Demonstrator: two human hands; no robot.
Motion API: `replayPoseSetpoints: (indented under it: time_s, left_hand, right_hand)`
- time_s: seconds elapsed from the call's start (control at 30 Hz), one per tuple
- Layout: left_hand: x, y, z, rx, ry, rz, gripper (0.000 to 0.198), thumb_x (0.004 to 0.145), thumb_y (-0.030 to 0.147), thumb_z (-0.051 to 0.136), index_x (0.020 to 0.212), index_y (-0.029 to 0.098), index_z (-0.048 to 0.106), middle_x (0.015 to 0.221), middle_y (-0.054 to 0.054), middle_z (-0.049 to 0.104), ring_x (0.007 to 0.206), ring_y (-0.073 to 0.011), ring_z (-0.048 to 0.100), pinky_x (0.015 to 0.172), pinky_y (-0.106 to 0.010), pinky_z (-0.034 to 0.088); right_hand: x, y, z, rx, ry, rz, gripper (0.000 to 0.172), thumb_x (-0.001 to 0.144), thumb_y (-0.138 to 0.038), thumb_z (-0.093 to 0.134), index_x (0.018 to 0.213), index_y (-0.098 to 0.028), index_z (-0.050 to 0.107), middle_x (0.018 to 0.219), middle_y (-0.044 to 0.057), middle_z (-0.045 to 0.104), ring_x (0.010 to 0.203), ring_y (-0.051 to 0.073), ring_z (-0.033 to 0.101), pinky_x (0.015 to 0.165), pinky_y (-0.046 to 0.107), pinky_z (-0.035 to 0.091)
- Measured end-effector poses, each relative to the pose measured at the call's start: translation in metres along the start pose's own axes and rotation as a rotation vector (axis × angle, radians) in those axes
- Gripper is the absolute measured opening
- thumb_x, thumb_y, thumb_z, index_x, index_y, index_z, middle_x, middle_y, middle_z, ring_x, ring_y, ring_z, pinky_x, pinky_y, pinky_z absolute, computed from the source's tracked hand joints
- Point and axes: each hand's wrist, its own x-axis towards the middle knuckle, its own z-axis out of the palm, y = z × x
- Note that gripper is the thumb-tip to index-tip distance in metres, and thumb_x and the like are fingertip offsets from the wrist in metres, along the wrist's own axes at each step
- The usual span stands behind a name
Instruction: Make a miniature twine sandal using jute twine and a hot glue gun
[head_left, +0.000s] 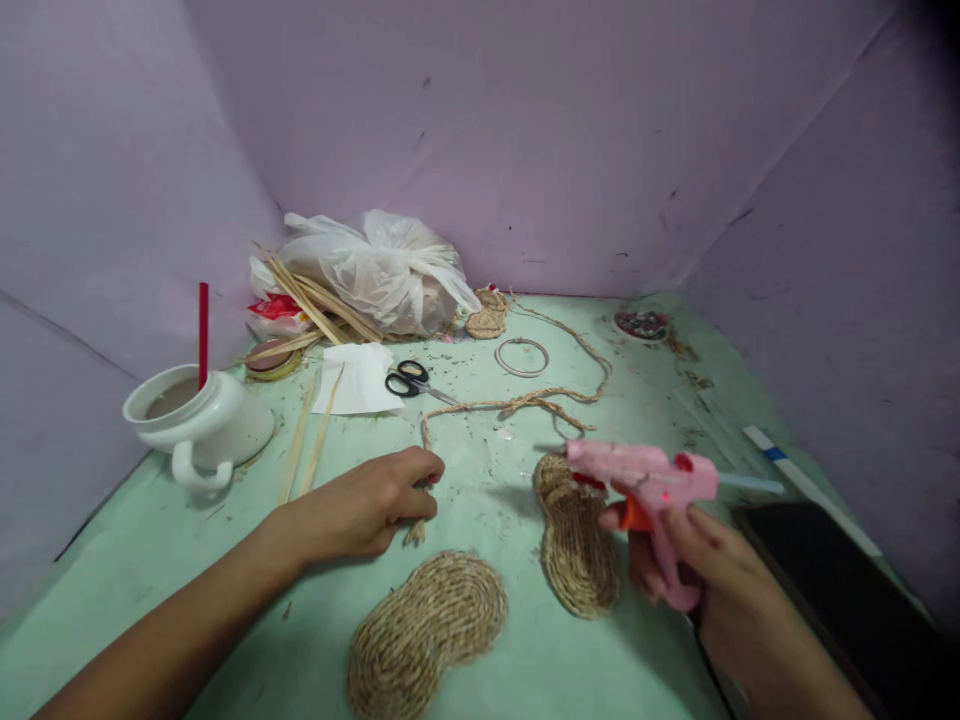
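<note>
My left hand (382, 500) pinches the near end of a braided straw cord (517, 403), whose frayed tip sticks out below my fingers. The cord runs up and right across the table, then curves back toward the wall. My right hand (690, 560) is wrapped round a pink glue gun (637, 470); its nozzle points left, and a glue stick sticks out at the back. Beneath the nozzle lies a coiled, sole-shaped straw piece (577, 550). A larger coiled piece (427, 635) rests at the near edge of view, below my left hand.
On the green table (300, 620) are a white pot (232, 415), scissors (416, 380), white paper (356, 375), straw strips, a metal ring (521, 357) and a plastic bag (382, 275). A dark flat object (832, 600) lies at right.
</note>
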Motion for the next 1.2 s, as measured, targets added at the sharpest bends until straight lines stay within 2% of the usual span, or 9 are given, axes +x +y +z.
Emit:
replayPoseSetpoints:
  time_s: [0.13, 0.33, 0.5, 0.7, 0.77, 0.87, 0.93, 1.07, 1.2]
  left_hand:
    - [0.005, -0.008, 0.005, -0.004, 0.154, 0.063, 0.027, 0.079, 0.001, 0.044, 0.087, 0.016, 0.064, 0.105, -0.013, 0.06, 0.093, -0.02, 0.058, 0.075, -0.032, 0.05]
    - [0.027, -0.007, 0.001, -0.014, 0.435, 0.107, 0.03, 0.082, 0.001, 0.042, 0.101, 0.012, 0.063, 0.084, -0.011, 0.067, 0.077, -0.0173, 0.062, 0.064, -0.028, 0.051]
    - [0.045, 0.003, -0.003, -0.039, 0.439, 0.017, 0.024, 0.084, 0.009, 0.046, 0.095, 0.01, 0.067, 0.073, -0.009, 0.069, 0.068, -0.0174, 0.062, 0.06, -0.028, 0.048]
    - [0.06, 0.023, -0.008, -0.379, 0.348, -0.36, 0.012, 0.077, 0.014, 0.058, 0.071, 0.015, 0.069, 0.062, 0.001, 0.067, 0.054, -0.0095, 0.058, 0.052, -0.02, 0.042]
    - [0.061, 0.028, -0.01, -0.415, 0.353, -0.397, 0.013, 0.077, 0.015, 0.058, 0.069, 0.015, 0.068, 0.059, 0.002, 0.066, 0.053, -0.009, 0.056, 0.05, -0.019, 0.04]
    - [0.059, 0.035, -0.011, -0.366, 0.384, -0.345, 0.015, 0.077, 0.014, 0.056, 0.069, 0.015, 0.068, 0.06, 0.001, 0.065, 0.055, -0.0098, 0.056, 0.051, -0.02, 0.04]
    - [0.058, 0.038, -0.011, -0.285, 0.399, -0.269, 0.016, 0.078, 0.013, 0.054, 0.07, 0.016, 0.068, 0.061, 0.0, 0.064, 0.056, -0.0106, 0.056, 0.054, -0.022, 0.04]
    - [0.055, 0.042, -0.009, -0.128, 0.375, -0.177, 0.023, 0.079, 0.012, 0.048, 0.064, 0.016, 0.065, 0.056, -0.001, 0.058, 0.055, -0.0121, 0.054, 0.054, -0.024, 0.038]
    - [0.053, 0.043, -0.01, -0.152, 0.349, -0.192, 0.022, 0.079, 0.013, 0.048, 0.069, 0.016, 0.067, 0.059, -0.001, 0.061, 0.057, -0.013, 0.055, 0.055, -0.025, 0.039]
  right_hand:
    - [0.039, -0.013, -0.012, 0.057, 0.231, 0.079, 0.032, 0.072, -0.049, 0.063, 0.068, -0.017, 0.062, 0.046, -0.001, 0.055, 0.039, 0.011, 0.05, 0.037, 0.02, 0.04]
    - [0.071, -0.008, -0.019, -0.009, 0.388, 0.074, 0.017, 0.07, -0.034, 0.063, 0.066, -0.018, 0.06, 0.048, 0.002, 0.06, 0.04, 0.015, 0.056, 0.039, 0.026, 0.049]
    - [0.072, -0.006, -0.026, -0.123, 0.495, 0.029, 0.018, 0.069, -0.035, 0.056, 0.068, -0.018, 0.061, 0.053, 0.004, 0.063, 0.049, 0.019, 0.061, 0.048, 0.03, 0.051]
    - [0.043, -0.036, -0.018, -0.42, 0.595, -0.117, 0.022, 0.054, -0.034, 0.07, 0.072, -0.021, 0.069, 0.084, 0.007, 0.068, 0.09, 0.028, 0.058, 0.066, 0.032, 0.045]
    - [0.028, -0.048, 0.0, -0.565, 0.534, -0.178, 0.028, 0.063, -0.046, 0.064, 0.076, -0.022, 0.07, 0.076, 0.005, 0.066, 0.077, 0.025, 0.058, 0.061, 0.031, 0.042]
    - [0.016, -0.059, 0.038, -0.52, 0.095, -0.135, 0.047, 0.075, -0.062, 0.047, 0.063, -0.019, 0.064, 0.055, 0.002, 0.057, 0.051, 0.016, 0.051, 0.047, 0.026, 0.037]
    - [0.016, -0.06, 0.061, -0.513, -0.081, -0.095, 0.054, 0.078, -0.066, 0.042, 0.062, -0.018, 0.061, 0.055, 0.003, 0.057, 0.048, 0.014, 0.05, 0.043, 0.024, 0.035]
    - [0.027, -0.051, 0.084, -0.582, -0.206, -0.056, 0.063, 0.084, -0.065, 0.032, 0.054, -0.017, 0.058, 0.047, 0.002, 0.052, 0.042, 0.012, 0.047, 0.041, 0.023, 0.031]
    - [0.033, -0.046, 0.084, -0.636, -0.2, -0.131, 0.052, 0.088, -0.052, 0.037, 0.052, -0.018, 0.054, 0.044, -0.003, 0.042, 0.042, 0.01, 0.039, 0.042, 0.022, 0.027]
